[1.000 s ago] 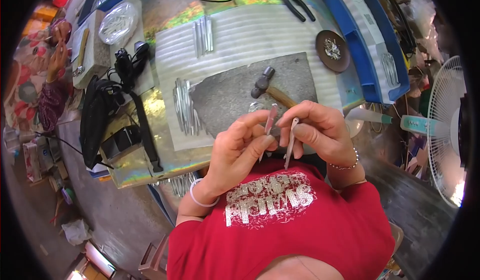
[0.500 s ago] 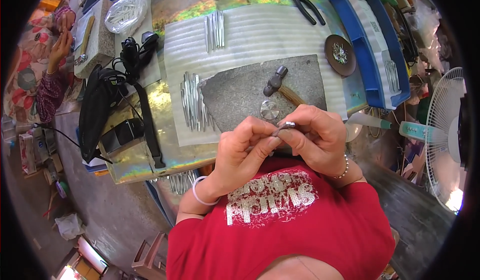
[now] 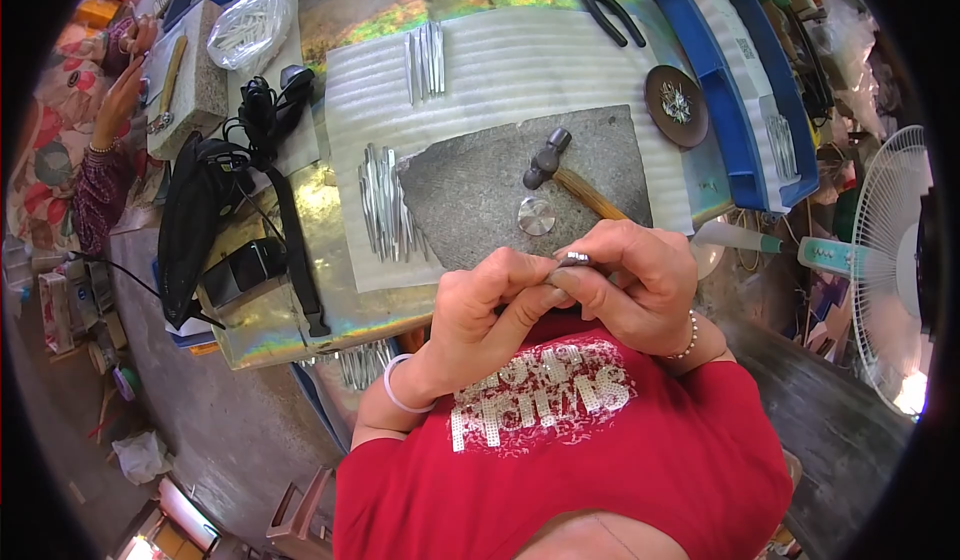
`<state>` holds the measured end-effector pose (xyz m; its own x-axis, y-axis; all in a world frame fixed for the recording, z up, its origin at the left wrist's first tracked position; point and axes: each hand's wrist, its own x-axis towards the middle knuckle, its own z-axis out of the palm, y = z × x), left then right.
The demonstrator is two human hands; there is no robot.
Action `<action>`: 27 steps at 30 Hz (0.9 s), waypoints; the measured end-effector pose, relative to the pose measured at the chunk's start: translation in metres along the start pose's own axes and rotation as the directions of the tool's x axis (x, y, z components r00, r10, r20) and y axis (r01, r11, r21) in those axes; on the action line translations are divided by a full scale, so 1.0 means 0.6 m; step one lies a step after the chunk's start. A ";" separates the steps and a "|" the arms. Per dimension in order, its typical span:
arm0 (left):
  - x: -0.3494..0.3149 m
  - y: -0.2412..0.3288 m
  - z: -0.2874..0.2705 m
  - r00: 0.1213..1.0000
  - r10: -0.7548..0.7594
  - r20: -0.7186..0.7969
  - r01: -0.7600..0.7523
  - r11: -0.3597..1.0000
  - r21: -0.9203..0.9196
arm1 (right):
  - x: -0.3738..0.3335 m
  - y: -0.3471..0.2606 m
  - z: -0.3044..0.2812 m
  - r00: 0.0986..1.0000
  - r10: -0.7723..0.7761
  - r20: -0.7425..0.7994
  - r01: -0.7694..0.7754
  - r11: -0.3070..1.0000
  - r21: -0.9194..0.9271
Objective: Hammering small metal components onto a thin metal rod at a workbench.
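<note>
Just in front of my red shirt, both hands meet around a small dark metal piece [image 3: 573,260] with a shiny end. My left hand [image 3: 490,310] pinches at it with thumb and forefinger; my right hand [image 3: 645,290] closes on its other side. Most of the piece is hidden by the fingers. Beyond my hands lies a grey stone slab [image 3: 470,175]. On the slab rest a ball-peen hammer [image 3: 590,195], its wooden handle toward my right hand, and a round metal disc [image 3: 536,216]. Thin metal strips [image 3: 384,205] lie along the slab's left side.
More strips [image 3: 427,60] lie on the white foam sheet [image 3: 350,90]. A brown dish [image 3: 655,125] holds metal bits; pliers [image 3: 605,7] and a blue tray [image 3: 735,165] stand near it. A fan [image 3: 880,270] is at right, a black strapped bag [image 3: 195,225] and another person's hand [image 3: 120,100] at left.
The small metal piece has turned slightly between my fingers, and my hands have shifted a little. The things on the table lie as before.
</note>
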<state>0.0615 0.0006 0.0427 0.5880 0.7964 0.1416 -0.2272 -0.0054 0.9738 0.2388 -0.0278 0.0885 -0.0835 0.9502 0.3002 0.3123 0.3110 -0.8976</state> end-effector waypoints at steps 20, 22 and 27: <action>0.017 0.054 -0.004 0.878 -0.460 0.131 0.474 0.872 -0.118 | 0.004 0.013 0.001 0.813 0.544 0.207 -0.549 0.597 0.586; 0.029 0.055 -0.010 0.843 -0.506 0.181 0.526 0.847 -0.084 | 0.002 0.024 0.004 0.786 0.578 0.218 -0.577 0.560 0.595; 0.040 0.042 -0.014 0.818 -0.532 0.220 0.564 0.817 -0.118 | -0.006 0.048 0.009 0.765 0.585 0.271 -0.560 0.395 0.728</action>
<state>0.0634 0.0246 0.0689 0.7727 0.5206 -0.3631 0.0538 0.5162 0.8548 0.2431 -0.0224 0.0599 -0.1372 0.9136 -0.3828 -0.5193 -0.3954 -0.7576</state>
